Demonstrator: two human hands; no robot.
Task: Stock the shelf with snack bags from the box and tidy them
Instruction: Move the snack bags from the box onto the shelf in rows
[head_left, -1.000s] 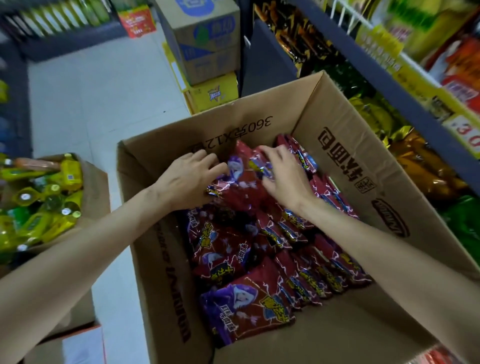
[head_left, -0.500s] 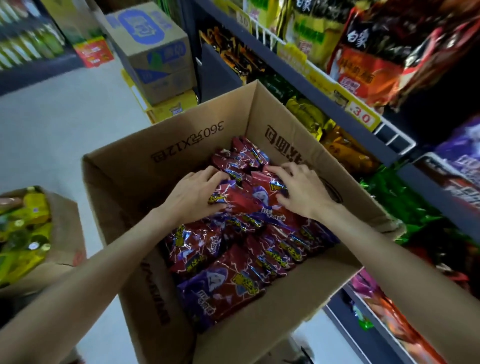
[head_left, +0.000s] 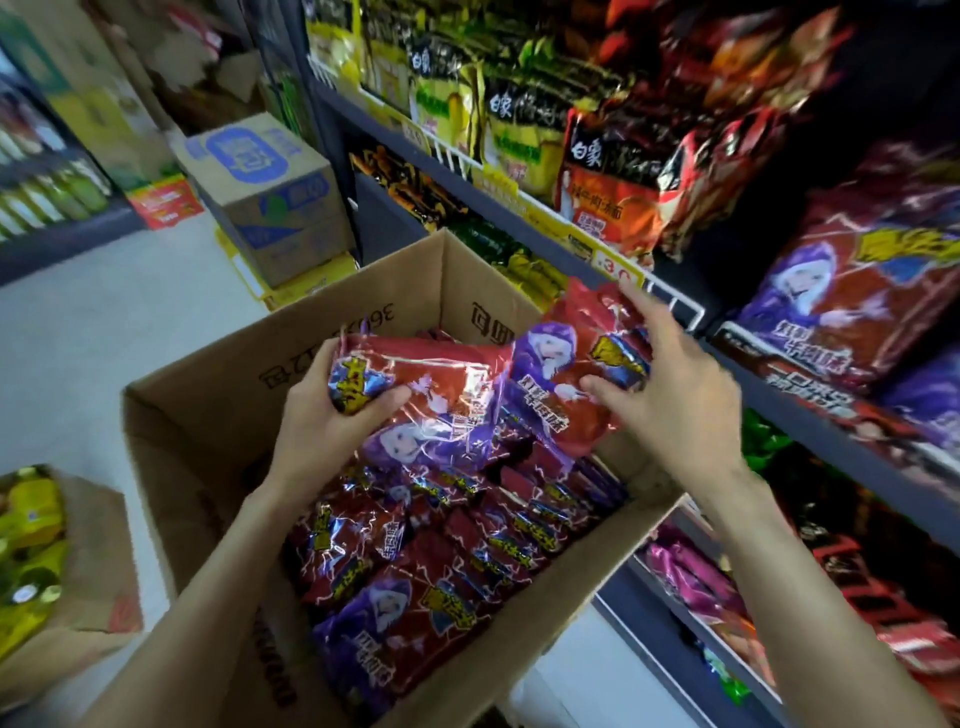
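Observation:
An open cardboard box (head_left: 218, 415) holds several red-and-purple snack bags (head_left: 415, 587). My left hand (head_left: 324, 423) grips a bunch of these bags (head_left: 441, 395) lifted above the box. My right hand (head_left: 670, 395) holds another red-and-purple bag (head_left: 566, 364) at the box's far right corner, close to the shelf edge (head_left: 675, 306). On the shelf to the right stand matching red-and-purple bags (head_left: 857, 301).
The shelf unit on the right carries yellow, red and green packets on several levels, with price tags (head_left: 613, 260) on the rail. A blue-printed carton (head_left: 265, 192) stands on the floor beyond the box. A box of yellow-green bottles (head_left: 36, 545) sits at the left.
Both hands have risen out of the box, each with snack bags in it. The view has swung up and to the right, toward the shelf.

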